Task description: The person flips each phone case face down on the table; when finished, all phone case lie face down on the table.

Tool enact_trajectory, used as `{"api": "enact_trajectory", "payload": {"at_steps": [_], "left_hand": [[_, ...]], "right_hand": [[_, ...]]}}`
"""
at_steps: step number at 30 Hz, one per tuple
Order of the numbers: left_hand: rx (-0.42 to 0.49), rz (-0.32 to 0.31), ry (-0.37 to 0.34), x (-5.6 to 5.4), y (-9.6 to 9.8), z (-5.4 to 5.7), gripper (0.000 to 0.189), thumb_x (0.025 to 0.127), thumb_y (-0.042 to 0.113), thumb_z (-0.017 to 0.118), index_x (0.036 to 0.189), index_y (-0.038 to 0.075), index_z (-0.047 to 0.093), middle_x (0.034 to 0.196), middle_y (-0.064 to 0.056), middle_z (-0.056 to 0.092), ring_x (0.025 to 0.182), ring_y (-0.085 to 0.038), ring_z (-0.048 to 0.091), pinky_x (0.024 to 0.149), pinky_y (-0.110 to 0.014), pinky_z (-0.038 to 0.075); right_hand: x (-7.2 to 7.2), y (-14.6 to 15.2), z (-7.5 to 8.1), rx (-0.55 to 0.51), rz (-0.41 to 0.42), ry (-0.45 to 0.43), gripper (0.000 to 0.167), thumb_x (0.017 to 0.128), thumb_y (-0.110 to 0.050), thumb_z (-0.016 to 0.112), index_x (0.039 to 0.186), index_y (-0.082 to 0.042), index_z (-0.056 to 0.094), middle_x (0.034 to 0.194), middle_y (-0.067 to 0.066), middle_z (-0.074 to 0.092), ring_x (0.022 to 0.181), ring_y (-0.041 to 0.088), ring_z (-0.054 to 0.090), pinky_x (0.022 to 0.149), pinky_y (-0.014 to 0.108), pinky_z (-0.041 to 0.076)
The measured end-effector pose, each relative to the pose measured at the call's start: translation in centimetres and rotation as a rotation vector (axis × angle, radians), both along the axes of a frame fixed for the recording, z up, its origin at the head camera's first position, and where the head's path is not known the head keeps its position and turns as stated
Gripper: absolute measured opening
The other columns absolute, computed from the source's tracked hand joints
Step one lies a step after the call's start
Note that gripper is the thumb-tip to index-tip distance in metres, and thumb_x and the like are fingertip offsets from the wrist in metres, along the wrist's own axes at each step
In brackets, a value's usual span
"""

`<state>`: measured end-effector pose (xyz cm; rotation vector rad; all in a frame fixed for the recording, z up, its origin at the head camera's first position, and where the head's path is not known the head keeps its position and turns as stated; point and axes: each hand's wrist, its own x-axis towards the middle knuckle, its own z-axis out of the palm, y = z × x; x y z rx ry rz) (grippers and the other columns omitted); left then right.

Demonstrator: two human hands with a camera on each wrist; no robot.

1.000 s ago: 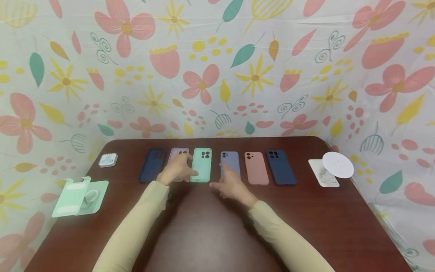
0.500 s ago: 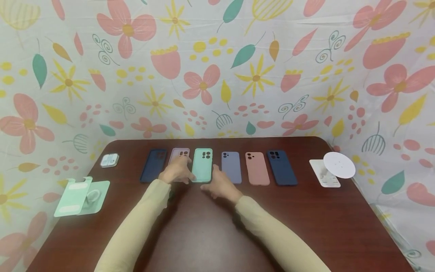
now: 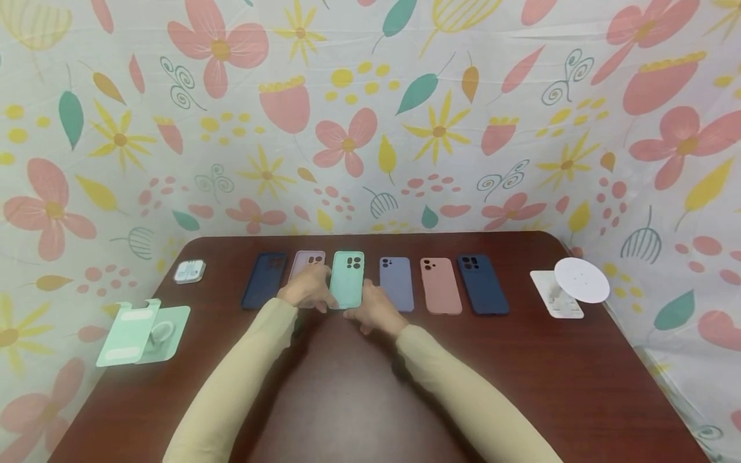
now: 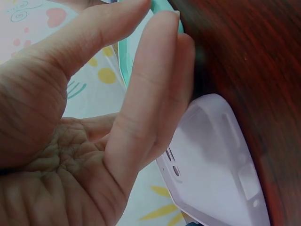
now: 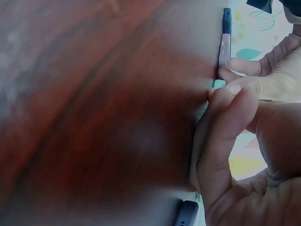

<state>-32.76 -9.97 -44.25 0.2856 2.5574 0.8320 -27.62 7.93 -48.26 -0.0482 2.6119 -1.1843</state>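
Note:
A mint green phone case lies in a row of cases on the brown table, its camera cutout at the far end. My left hand pinches its near left corner with thumb and fingers; the left wrist view shows the mint rim beside them. At the near right corner my right hand grips the same case, fingers bent and partly hiding its edge. Under the left hand sits a lilac case, half covered in the head view. Just right of the right hand is a periwinkle blue case.
A dark blue case lies at the row's left end; pink and navy cases lie to the right. Boxed earphones and a mint folding stand are far left. A white round-topped stand stands far right.
My right hand has moved left from over the periwinkle case to the mint case's near right corner. The left hand has stayed near the mint case's left corner.

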Motion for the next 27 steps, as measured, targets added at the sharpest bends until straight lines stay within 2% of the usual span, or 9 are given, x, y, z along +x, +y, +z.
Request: {"api": "enact_trajectory", "payload": {"at_steps": [4, 7, 10, 15, 24, 27], "left_hand": [[0.028, 0.024, -0.015, 0.0, 0.0, -0.1, 0.079, 0.080, 0.003, 0.093, 0.148, -0.010, 0.054, 0.111, -0.021, 0.074, 0.064, -0.019, 0.077, 0.063, -0.027, 0.063], [0.029, 0.044, 0.009, 0.0, 0.2, -0.4, 0.073, 0.087, 0.013, 0.092, 0.147, -0.008, 0.057, 0.104, -0.018, 0.077, 0.062, -0.019, 0.077, 0.060, -0.027, 0.060], [0.019, 0.055, 0.044, 0.0, 0.5, -0.9, 0.056, 0.092, 0.024, 0.089, 0.134, -0.004, 0.067, 0.094, -0.013, 0.078, 0.061, -0.018, 0.077, 0.057, -0.027, 0.058], [0.053, 0.059, 0.063, 0.3, 0.8, -1.2, 0.040, 0.094, 0.029, 0.087, 0.115, -0.001, 0.073, 0.090, -0.012, 0.078, 0.058, -0.020, 0.075, 0.057, -0.028, 0.060], [0.086, 0.059, 0.096, 0.9, 1.2, -1.4, 0.057, 0.099, 0.055, 0.077, 0.107, 0.000, 0.067, 0.086, -0.013, 0.075, 0.057, -0.022, 0.075, 0.059, -0.030, 0.061], [0.081, 0.073, 0.108, 1.0, 1.4, -1.7, 0.062, 0.100, 0.060, 0.074, 0.107, -0.001, 0.064, 0.086, -0.014, 0.074, 0.056, -0.022, 0.075, 0.058, -0.029, 0.060]], "right_hand": [[-0.1, -0.1, -0.1, -0.009, -0.017, -0.011, 0.072, 0.093, -0.010, 0.086, 0.148, 0.008, 0.044, 0.109, 0.024, 0.070, 0.050, 0.020, 0.068, 0.048, 0.028, 0.059], [-0.3, 0.0, -0.2, -0.014, -0.016, -0.015, 0.070, 0.095, -0.007, 0.083, 0.149, 0.009, 0.042, 0.110, 0.025, 0.068, 0.051, 0.021, 0.068, 0.048, 0.029, 0.059], [-0.8, 0.3, -0.9, -0.028, 0.001, -0.004, 0.069, 0.094, -0.004, 0.080, 0.149, 0.010, 0.041, 0.111, 0.027, 0.066, 0.051, 0.023, 0.069, 0.048, 0.032, 0.060], [-1.8, 0.8, -2.7, -0.064, 0.009, 0.008, 0.075, 0.092, -0.005, 0.081, 0.153, 0.006, 0.038, 0.115, 0.026, 0.066, 0.052, 0.024, 0.071, 0.049, 0.035, 0.062], [-1.8, 1.3, -3.0, -0.083, 0.005, 0.011, 0.082, 0.093, -0.007, 0.078, 0.162, 0.001, 0.033, 0.128, 0.027, 0.066, 0.054, 0.025, 0.072, 0.051, 0.036, 0.062], [-1.8, 1.5, -3.1, -0.083, 0.011, 0.030, 0.082, 0.093, -0.006, 0.079, 0.161, 0.001, 0.033, 0.124, 0.025, 0.067, 0.054, 0.024, 0.071, 0.050, 0.035, 0.062]]}}
